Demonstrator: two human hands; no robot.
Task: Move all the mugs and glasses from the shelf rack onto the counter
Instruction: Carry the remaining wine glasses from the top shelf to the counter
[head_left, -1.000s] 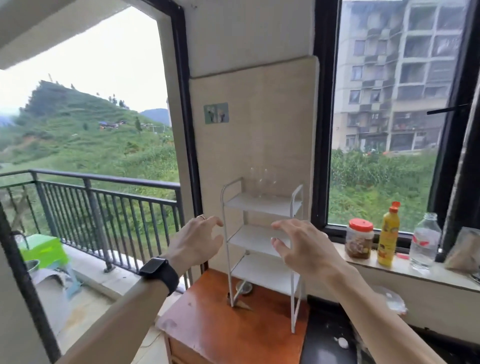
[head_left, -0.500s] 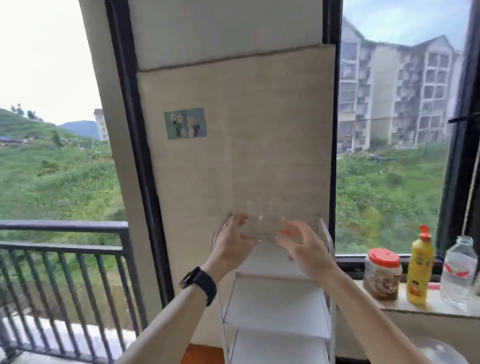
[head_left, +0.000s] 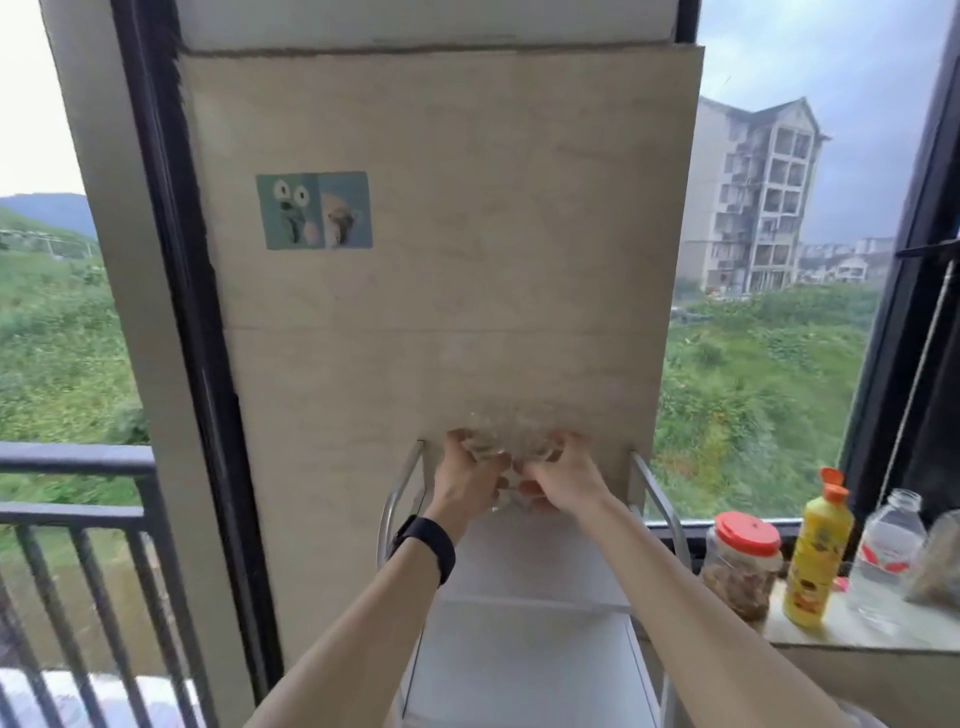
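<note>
My left fingers (head_left: 456, 440) are curled round the left side of a cluster of clear glasses (head_left: 506, 431). My right fingers (head_left: 563, 442) are curled round its right side, so the glass is gripped from both sides. The picture is smeared there, and I cannot count the glasses or say which finger holds which. My left hand (head_left: 465, 480) and right hand (head_left: 569, 483) sit close together, knuckles toward me and thumbs tucked low, almost touching at the middle. A dark watch (head_left: 426, 540) is strapped on my left wrist, and both bare forearms run down to the bottom edge.

The glasses are at the back of the shelf rack (head_left: 397, 499), at the level of its upper rails and over the white top shelf (head_left: 535, 561). I cannot tell whether their bases touch that shelf. A second white shelf shows below, between my arms.

Behind the rack stands a beige wall panel (head_left: 467, 312) with a small cartoon sticker (head_left: 314, 210) on its upper left. To the right, a window sill (head_left: 857, 636) carries a jar (head_left: 743, 564) with a red lid, a yellow bottle (head_left: 818, 551) with an orange cap just beside it, and then a clear bottle (head_left: 891, 545). To the left, a dark balcony railing (head_left: 78, 519) stands before green slopes.
</note>
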